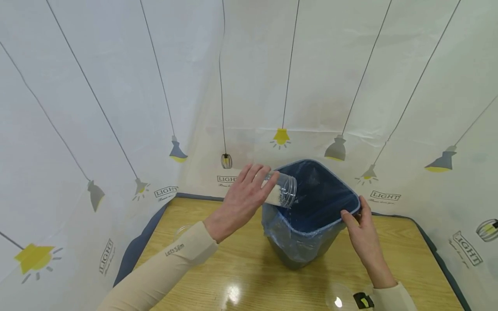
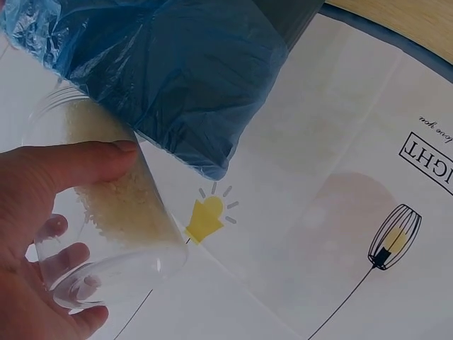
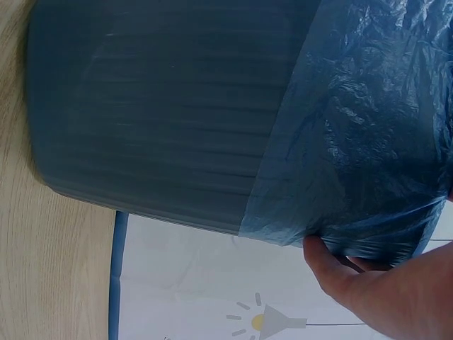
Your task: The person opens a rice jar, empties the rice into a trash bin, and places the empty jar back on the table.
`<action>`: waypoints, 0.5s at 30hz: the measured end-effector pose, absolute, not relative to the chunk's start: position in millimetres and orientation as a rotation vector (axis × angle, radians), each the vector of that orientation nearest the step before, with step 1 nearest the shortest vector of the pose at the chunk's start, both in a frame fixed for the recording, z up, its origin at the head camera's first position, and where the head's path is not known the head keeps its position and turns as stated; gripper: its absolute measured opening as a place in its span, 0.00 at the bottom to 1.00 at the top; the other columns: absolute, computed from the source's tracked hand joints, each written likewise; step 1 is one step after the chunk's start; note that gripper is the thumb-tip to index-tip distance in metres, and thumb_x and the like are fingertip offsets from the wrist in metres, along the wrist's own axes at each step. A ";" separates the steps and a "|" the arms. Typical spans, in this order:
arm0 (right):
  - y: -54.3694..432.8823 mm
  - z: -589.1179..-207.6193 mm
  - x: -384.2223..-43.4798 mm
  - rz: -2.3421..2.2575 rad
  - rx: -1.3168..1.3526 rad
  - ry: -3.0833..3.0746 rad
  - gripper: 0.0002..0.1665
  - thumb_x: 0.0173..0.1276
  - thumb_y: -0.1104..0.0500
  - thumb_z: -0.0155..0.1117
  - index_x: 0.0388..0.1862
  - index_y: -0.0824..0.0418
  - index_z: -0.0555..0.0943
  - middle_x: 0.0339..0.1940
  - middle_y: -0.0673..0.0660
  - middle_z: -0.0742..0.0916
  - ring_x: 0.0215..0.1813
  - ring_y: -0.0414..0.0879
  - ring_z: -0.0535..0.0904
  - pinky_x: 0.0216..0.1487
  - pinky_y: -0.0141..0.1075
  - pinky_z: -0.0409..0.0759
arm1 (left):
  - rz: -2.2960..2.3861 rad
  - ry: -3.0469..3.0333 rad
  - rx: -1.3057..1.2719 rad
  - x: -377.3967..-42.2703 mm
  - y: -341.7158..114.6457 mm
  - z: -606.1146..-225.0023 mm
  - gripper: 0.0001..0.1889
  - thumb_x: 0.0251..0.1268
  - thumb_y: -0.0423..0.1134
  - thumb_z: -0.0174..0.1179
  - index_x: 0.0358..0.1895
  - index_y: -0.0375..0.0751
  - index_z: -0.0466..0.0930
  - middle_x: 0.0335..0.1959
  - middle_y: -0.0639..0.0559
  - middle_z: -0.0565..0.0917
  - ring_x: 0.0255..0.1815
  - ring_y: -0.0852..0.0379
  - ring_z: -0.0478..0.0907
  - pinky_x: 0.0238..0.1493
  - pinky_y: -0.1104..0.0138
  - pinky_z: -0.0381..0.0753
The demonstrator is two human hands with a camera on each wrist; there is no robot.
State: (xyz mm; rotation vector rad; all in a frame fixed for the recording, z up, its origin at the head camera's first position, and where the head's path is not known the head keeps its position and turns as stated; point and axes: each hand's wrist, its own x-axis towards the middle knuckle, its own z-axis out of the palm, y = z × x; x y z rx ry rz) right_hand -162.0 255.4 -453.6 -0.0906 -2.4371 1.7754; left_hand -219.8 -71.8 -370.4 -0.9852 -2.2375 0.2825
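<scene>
My left hand (image 1: 247, 194) grips a clear plastic jar (image 2: 159, 258), tipped with its mouth over the rim of a trash can (image 1: 288, 255). White, rice-like grains (image 2: 120, 184) lie along the lower side of the jar, and a few fall from its mouth into the can. A blue plastic bag (image 1: 323, 194) lines the can and folds down over the outside of its rim. My right hand (image 1: 365, 237) holds the can's right rim, thumb on the near side and fingers beyond it, pinching the bag against it.
The can stands on a wooden table (image 1: 218, 276). A clear round lid (image 1: 337, 296) lies at the front by the right sleeve. Another clear round item (image 1: 181, 231) is partly hidden behind the left forearm. A white printed sheet (image 1: 249, 86) rises behind and around the table.
</scene>
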 end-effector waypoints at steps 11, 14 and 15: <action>254.2 -453.1 -161.5 1.765 -0.092 -2.429 0.51 0.83 0.50 0.52 0.85 0.63 0.31 0.84 0.71 0.48 0.81 0.71 0.51 0.74 0.66 0.58 | 0.286 -2.242 -1.000 -218.6 -70.9 -369.6 0.37 0.62 0.29 0.70 0.75 0.42 0.68 0.68 0.40 0.71 0.70 0.42 0.66 0.78 0.50 0.59; 254.1 -452.9 -161.2 1.770 -0.089 -2.426 0.51 0.83 0.50 0.52 0.85 0.62 0.31 0.85 0.70 0.48 0.81 0.71 0.51 0.74 0.66 0.58 | 0.284 -2.245 -0.996 -218.9 -70.4 -370.2 0.36 0.63 0.28 0.69 0.75 0.42 0.68 0.68 0.41 0.71 0.70 0.43 0.66 0.77 0.51 0.60; 254.2 -452.8 -161.1 1.771 -0.089 -2.426 0.51 0.83 0.50 0.52 0.85 0.62 0.30 0.85 0.70 0.48 0.81 0.71 0.51 0.74 0.66 0.58 | 0.283 -2.245 -0.994 -218.9 -70.2 -370.3 0.36 0.63 0.28 0.69 0.75 0.42 0.68 0.68 0.41 0.71 0.70 0.43 0.66 0.77 0.51 0.60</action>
